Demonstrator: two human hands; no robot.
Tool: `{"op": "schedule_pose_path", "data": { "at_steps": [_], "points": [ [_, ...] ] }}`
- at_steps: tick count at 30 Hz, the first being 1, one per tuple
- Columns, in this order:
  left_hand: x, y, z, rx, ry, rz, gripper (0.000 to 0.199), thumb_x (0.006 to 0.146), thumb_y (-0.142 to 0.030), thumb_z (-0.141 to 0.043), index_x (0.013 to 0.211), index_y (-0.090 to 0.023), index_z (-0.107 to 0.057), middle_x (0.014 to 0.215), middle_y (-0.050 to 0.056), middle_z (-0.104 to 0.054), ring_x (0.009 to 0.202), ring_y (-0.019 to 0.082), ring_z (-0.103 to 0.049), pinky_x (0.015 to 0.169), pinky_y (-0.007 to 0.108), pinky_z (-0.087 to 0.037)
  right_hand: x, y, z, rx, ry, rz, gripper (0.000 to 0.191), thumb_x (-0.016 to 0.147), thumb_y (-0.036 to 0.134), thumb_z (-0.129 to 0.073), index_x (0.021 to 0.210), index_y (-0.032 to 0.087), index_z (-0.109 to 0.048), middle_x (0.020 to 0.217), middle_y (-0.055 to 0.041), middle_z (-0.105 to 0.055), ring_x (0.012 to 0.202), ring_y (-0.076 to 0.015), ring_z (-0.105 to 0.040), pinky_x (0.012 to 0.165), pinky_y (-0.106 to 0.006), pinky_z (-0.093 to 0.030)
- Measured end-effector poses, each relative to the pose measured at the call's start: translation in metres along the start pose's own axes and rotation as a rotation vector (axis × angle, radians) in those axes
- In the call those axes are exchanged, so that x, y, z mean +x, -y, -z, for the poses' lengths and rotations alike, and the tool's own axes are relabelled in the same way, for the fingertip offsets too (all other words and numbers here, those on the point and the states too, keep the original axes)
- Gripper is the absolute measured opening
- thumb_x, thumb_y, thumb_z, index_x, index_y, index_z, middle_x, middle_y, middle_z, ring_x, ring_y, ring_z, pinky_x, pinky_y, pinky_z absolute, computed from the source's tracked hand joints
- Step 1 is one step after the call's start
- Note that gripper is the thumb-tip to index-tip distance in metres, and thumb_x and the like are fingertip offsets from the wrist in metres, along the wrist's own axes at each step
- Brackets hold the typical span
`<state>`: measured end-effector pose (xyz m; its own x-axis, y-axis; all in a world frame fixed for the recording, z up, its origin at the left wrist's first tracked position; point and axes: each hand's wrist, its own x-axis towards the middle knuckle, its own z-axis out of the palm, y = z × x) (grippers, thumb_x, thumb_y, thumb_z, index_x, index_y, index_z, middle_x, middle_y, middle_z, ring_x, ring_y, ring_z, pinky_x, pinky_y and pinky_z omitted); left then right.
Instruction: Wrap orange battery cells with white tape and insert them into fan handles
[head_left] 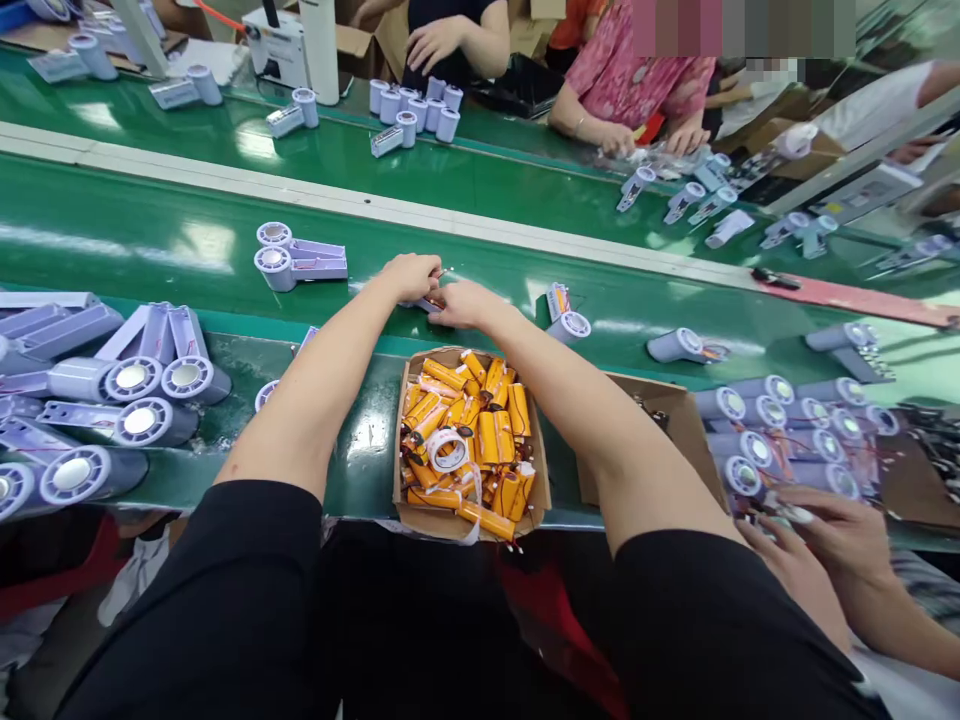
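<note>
Both arms reach forward over the green belt point(150, 230). My left hand point(412, 276) and my right hand point(459, 302) nearly touch, their fingers closed around a small part between them, mostly hidden, with a bit of purple and a wire tip showing. Below them, a cardboard box point(399, 480) holds many orange wrapped battery packs point(495, 436) and a roll of white tape point(448, 452). Left of my hands lie two purple fan housings point(319, 262) on the belt. Another housing point(570, 326) with an orange-and-white piece lies to the right.
Purple housings point(150, 420) are piled at the left, and more point(757, 448) at the right beside a co-worker's hands point(832, 540). An open carton point(675, 420) stands right of the battery box. Across the belt, people work behind a metal rail point(525, 228) near grouped housings point(420, 108).
</note>
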<state>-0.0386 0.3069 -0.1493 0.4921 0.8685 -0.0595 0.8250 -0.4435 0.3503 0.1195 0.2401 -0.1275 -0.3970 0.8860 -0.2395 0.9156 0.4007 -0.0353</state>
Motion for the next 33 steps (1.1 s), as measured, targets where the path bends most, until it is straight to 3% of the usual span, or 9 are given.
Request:
{"op": "schedule_pose_path", "data": {
  "at_steps": [4,6,8,11,15,18,21,28,33],
  "points": [
    [0.001,-0.007,0.004,-0.023,-0.011,0.005,0.024,0.096,-0.031,-0.064,0.117,-0.027,-0.077,0.121,0.008,-0.081,0.115,0.031,-0.073,0.099,0.039,-0.053,-0.002,0.002,0.015,-0.009,0.054,0.006,0.043,0.097,0.039,-0.072,0.133,0.017,-0.080,0.129,-0.0165,-0.082,0.114,-0.0339,-0.077,0.097,-0.039,-0.057],
    [-0.006,-0.015,0.012,-0.026,-0.025,0.003,0.026,0.098,-0.030,-0.066,0.121,-0.024,-0.075,0.124,0.009,-0.080,0.122,0.031,-0.071,0.104,0.038,-0.052,-0.032,0.003,0.027,0.102,-0.075,0.042,0.042,0.100,0.033,-0.068,0.138,0.017,-0.078,0.140,-0.0148,-0.079,0.123,-0.0330,-0.075,0.107,-0.042,-0.055],
    [-0.029,-0.027,0.021,-0.043,-0.146,-0.022,0.032,0.099,-0.030,-0.068,0.129,-0.020,-0.072,0.133,0.013,-0.077,0.136,0.032,-0.063,0.114,0.041,-0.048,-0.087,0.007,0.034,0.278,-0.301,0.046,0.040,0.104,0.031,-0.062,0.137,0.018,-0.078,0.142,-0.0125,-0.078,0.126,-0.0303,-0.074,0.111,-0.043,-0.054],
    [-0.101,-0.048,0.027,-0.093,-0.334,-0.271,0.032,0.103,-0.041,-0.068,0.127,-0.021,-0.073,0.137,0.012,-0.075,0.141,0.032,-0.059,0.123,0.046,-0.043,-0.194,0.027,0.018,0.542,-0.514,-0.011,0.032,0.106,0.040,-0.062,0.116,0.020,-0.085,0.114,-0.0076,-0.087,0.099,-0.0247,-0.079,0.094,-0.038,-0.060],
    [-0.220,-0.066,0.018,-0.009,-0.109,-0.767,0.028,0.103,-0.057,-0.069,0.113,-0.033,-0.079,0.123,0.004,-0.081,0.129,0.029,-0.067,0.116,0.047,-0.052,-0.294,0.075,-0.034,0.637,-0.514,-0.064,0.032,0.106,0.047,-0.066,0.099,0.023,-0.086,0.090,-0.0048,-0.085,0.076,-0.0201,-0.074,0.076,-0.033,-0.056],
    [-0.272,-0.067,0.007,0.205,-0.138,-0.813,0.022,0.103,-0.047,-0.072,0.112,-0.030,-0.082,0.127,0.009,-0.080,0.125,0.032,-0.069,0.110,0.050,-0.057,-0.304,0.112,-0.064,0.452,-0.478,-0.133,0.032,0.101,0.051,-0.075,0.100,0.021,-0.086,0.093,-0.0092,-0.083,0.087,-0.0240,-0.075,0.082,-0.035,-0.053],
    [-0.289,-0.067,0.005,0.357,-0.288,-0.833,0.015,0.105,-0.032,-0.068,0.103,-0.026,-0.082,0.127,0.008,-0.081,0.120,0.032,-0.070,0.104,0.049,-0.059,-0.290,0.131,-0.071,0.254,-0.439,-0.175,0.028,0.104,0.042,-0.072,0.096,0.019,-0.085,0.096,-0.0111,-0.082,0.093,-0.0240,-0.073,0.085,-0.036,-0.047],
    [-0.339,-0.054,0.027,0.457,-0.464,-0.761,0.016,0.103,-0.016,-0.070,0.115,-0.025,-0.076,0.120,0.002,-0.083,0.108,0.026,-0.068,0.086,0.040,-0.050,-0.321,0.140,-0.068,0.313,-0.711,0.226,0.033,0.113,0.030,-0.058,0.094,0.019,-0.083,0.079,-0.0049,-0.075,0.076,-0.0180,-0.064,0.072,-0.034,-0.042],
    [-0.377,-0.032,0.038,0.498,-0.558,-0.717,0.032,0.102,-0.009,-0.068,0.127,-0.028,-0.074,0.113,0.000,-0.084,0.096,0.021,-0.067,0.081,0.039,-0.047,-0.321,0.150,-0.071,0.375,-0.351,0.610,0.023,0.109,0.034,-0.068,0.095,0.024,-0.084,0.078,0.0009,-0.075,0.075,-0.0148,-0.067,0.069,-0.030,-0.044]
  ]
}}
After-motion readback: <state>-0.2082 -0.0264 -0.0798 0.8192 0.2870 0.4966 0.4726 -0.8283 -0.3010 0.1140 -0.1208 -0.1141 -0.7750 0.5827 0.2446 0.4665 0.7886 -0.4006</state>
